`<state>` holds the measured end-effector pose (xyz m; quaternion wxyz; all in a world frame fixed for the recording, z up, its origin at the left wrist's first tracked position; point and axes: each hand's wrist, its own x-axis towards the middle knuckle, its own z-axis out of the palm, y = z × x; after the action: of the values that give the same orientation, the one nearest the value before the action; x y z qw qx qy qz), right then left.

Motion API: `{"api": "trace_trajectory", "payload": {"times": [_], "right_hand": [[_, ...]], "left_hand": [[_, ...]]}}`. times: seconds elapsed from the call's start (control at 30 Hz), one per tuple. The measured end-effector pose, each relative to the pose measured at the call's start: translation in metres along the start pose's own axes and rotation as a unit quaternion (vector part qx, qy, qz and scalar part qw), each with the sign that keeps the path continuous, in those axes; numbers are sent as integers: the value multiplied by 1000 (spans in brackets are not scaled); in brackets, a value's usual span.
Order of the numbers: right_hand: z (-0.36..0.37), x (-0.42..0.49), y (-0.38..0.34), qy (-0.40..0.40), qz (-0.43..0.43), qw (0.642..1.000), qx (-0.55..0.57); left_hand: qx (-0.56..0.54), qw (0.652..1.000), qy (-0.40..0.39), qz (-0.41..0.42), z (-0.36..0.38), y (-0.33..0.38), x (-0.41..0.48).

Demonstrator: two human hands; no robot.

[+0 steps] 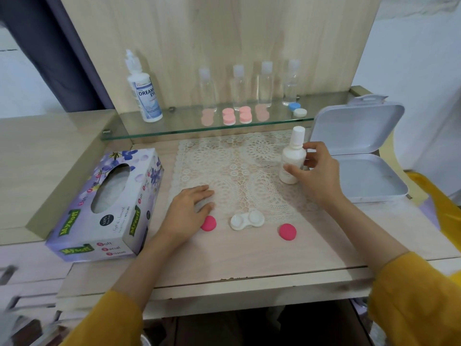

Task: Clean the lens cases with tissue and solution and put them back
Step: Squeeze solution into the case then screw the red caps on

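An uncapped white lens case (247,221) lies at the near edge of the lace mat (239,171). Its two pink caps (208,223) (287,232) sit on the table, one either side of it. My right hand (315,174) grips a small white solution bottle (292,158) standing upright on the mat's right side. My left hand (188,211) rests flat on the table, fingers straight, just above the left pink cap. A purple floral tissue box (109,208) lies at the left.
A glass shelf (174,128) behind holds a large solution bottle (143,91), several clear bottles (265,83), pink lens cases (237,115) and a blue and white case (296,109). An open white box (359,156) stands at the right. The table's front edge is close to me.
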<state>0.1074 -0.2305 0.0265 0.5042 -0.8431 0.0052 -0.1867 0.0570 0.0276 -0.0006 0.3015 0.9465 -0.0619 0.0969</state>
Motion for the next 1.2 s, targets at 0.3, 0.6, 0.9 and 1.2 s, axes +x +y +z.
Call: {"api": "trace_trajectory", "payload": {"times": [0.3, 0.6, 0.9, 1.2], "right_hand": [[-16, -27, -14, 50, -70, 995, -42], [11, -73, -12, -211, -143, 955, -155], [24, -83, -12, -199, -141, 957, -156], [26, -85, -6, -193, -142, 962, -134]], "left_hand": [[-37, 997, -55, 26, -15, 3, -14], [-34, 994, -57, 91, -9, -3, -40], [-81, 992, -15, 96, 4, 33, -31], [-27, 994, -7, 103, 18, 39, -29]]}}
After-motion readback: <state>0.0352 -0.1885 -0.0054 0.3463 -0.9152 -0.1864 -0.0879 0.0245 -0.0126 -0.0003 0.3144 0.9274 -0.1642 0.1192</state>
